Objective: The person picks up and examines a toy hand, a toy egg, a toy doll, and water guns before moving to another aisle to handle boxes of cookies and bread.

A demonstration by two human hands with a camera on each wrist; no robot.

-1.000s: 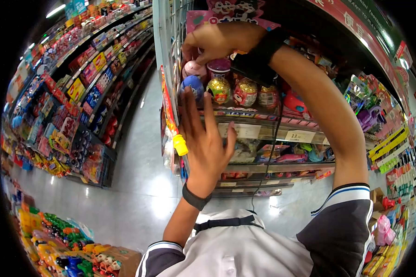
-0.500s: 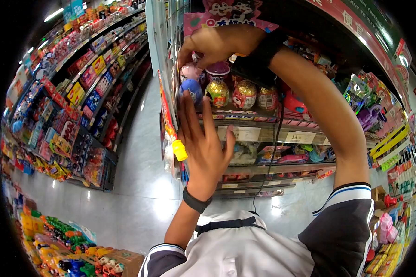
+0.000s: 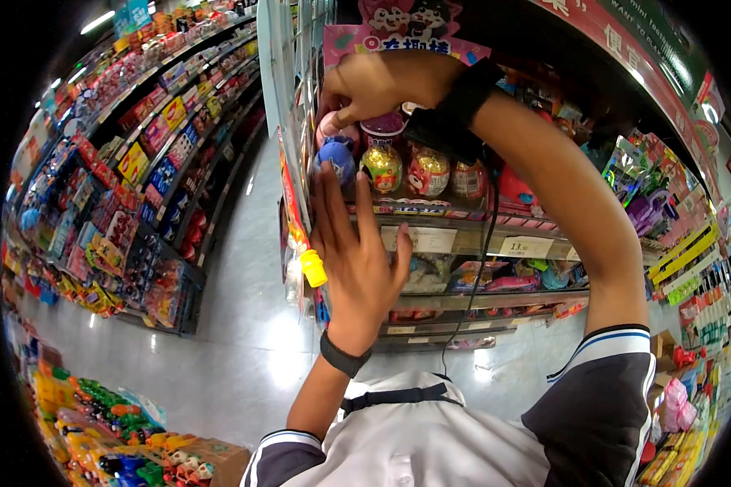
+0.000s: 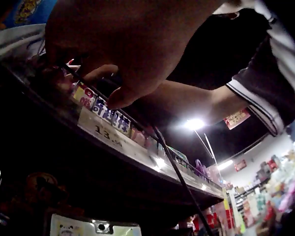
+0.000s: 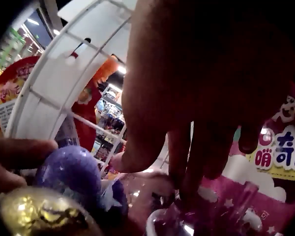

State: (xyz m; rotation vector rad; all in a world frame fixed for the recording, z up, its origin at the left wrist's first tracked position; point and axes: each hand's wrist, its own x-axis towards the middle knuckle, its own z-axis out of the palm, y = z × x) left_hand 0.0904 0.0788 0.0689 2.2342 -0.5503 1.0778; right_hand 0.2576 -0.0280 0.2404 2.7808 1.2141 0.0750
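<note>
My left hand [image 3: 359, 260] lies along the shelf front with its fingers extended, the fingertips at a blue egg-shaped toy [image 3: 335, 158]. Behind that one, my right hand [image 3: 378, 85] reaches over from the right and grips a pink egg-shaped toy [image 3: 327, 127] between thumb and fingers. In the right wrist view the pink egg [image 5: 146, 189] is partly hidden under the fingers, next to the blue egg [image 5: 71, 172]. A gold foil egg [image 3: 382, 169] stands to the right of the blue one, and a purple-lidded cup [image 3: 383, 124] stands behind it.
A white wire side panel [image 5: 44, 105] bounds the shelf on the left. More foil eggs [image 3: 429, 172] line the shelf edge, above a price tag [image 3: 526, 246]. A black cable [image 3: 486, 243] hangs in front. A yellow-capped toy [image 3: 313, 268] hangs beside the left hand.
My right hand has lowered slightly over the pink egg, which now shows less. The blue egg looks turned, with a darker bunched top showing. The left hand stays nearly still.
</note>
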